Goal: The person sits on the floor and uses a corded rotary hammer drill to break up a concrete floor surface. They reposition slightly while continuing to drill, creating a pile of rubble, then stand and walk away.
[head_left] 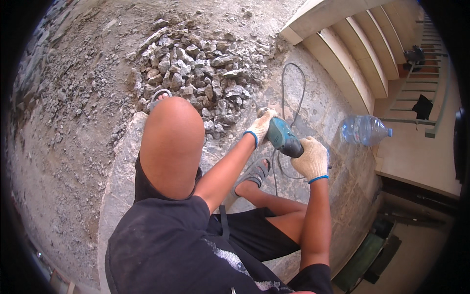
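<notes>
A teal and black corded power drill (281, 135) is held in front of me, its front end toward the pile of broken stones (196, 68). My left hand (260, 126), in a cream knit glove with a blue cuff, is wrapped around the drill near its front. The matching glove covers my right hand (312, 159), closed around the dark rear handle. Whether a bit is in contact with the ground is too small to tell. A thin black cable (304, 83) loops over the floor beyond the drill and trails below it.
A large clear plastic bottle (364, 130) with a blue cap lies right of the drill. Tiled steps (338, 63) rise at upper right, beside a green metal ladder (418, 90). Gravelly ground (83, 122) stretches along the left. My sandalled foot (257, 174) is close below the drill.
</notes>
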Demonstrator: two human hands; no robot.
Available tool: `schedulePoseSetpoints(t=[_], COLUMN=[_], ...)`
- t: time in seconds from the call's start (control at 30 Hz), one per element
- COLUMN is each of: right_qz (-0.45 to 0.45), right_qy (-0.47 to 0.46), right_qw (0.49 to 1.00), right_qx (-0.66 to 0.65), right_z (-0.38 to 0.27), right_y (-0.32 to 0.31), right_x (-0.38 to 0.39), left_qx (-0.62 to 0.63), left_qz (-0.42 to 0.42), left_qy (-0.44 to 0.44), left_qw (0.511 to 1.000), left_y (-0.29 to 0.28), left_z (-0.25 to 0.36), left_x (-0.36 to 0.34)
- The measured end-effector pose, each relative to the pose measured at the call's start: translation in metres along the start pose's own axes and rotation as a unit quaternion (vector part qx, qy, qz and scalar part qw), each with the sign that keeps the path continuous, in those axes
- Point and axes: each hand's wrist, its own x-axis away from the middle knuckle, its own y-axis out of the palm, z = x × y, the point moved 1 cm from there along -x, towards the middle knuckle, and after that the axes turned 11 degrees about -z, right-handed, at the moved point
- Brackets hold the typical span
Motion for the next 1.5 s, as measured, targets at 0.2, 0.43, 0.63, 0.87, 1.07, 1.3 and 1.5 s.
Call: schedulePoseSetpoints(t=[0.2, 0.43, 0.63, 0.87, 1.07, 1.3, 1.5], right_qz=[-0.008, -0.028, -0.039, -0.046, -0.039, -0.011, -0.035], right_qy=[0.006, 0.017, 0.005, 0.000, -0.014, -0.031, -0.027], right_qw=[1.000, 0.999, 0.998, 0.997, 0.999, 0.999, 0.999], right_qx=[-0.002, 0.023, 0.039, 0.058, 0.010, -0.040, -0.013], right_z=[-0.010, -0.021, -0.022, -0.032, -0.048, -0.040, -0.027], right_y=[-0.012, -0.022, -0.028, 0.003, 0.052, 0.055, 0.014], right_x=[-0.007, -0.031, -0.051, -0.066, -0.045, -0.024, 0.005], left_qx=[-0.013, -0.037, -0.026, -0.002, -0.015, 0.013, 0.018], left_qz=[0.000, -0.037, -0.017, -0.033, -0.053, -0.031, -0.001], left_qy=[0.012, -0.037, -0.029, -0.022, 0.050, 0.055, 0.049], left_qw=[1.000, 0.998, 0.999, 0.999, 0.997, 0.998, 0.999], left_y=[0.009, 0.000, 0.000, -0.030, -0.068, -0.074, -0.029], left_z=[0.016, 0.044, 0.050, 0.047, 0.018, 0.015, 0.012], left_x=[0.008, -0.010, -0.015, -0.037, -0.038, -0.026, 0.011])
